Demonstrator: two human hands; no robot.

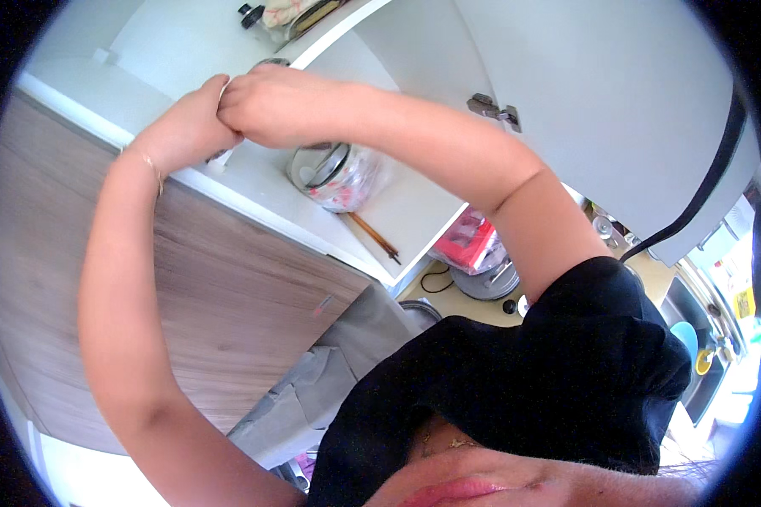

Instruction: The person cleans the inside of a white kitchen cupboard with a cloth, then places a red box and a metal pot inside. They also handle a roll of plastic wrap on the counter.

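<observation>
My left hand [193, 127], with a thin bracelet at the wrist, reaches to the front of an open white cupboard [406, 218]. My right hand [273, 104] meets it there, its fingers curled against the left hand. Between and behind the hands, whatever they may hold is hidden. A small white and dark piece [221, 158] shows just below the left hand, and part of a dark round rim [273, 62] above the right. Inside the cupboard, below the right hand, a lidded container [320, 168] lies in clear plastic with a red pattern. Near it are thin brown sticks [374, 236].
An opened cupboard door [596, 95] with a metal hinge [494, 111] spans the upper right. Above the hands is a black-capped bottle [252, 18]. A wood-grain panel [247, 304] fills the lower left. A red package [469, 241] sits below the cupboard; a sink [688, 317] is far right.
</observation>
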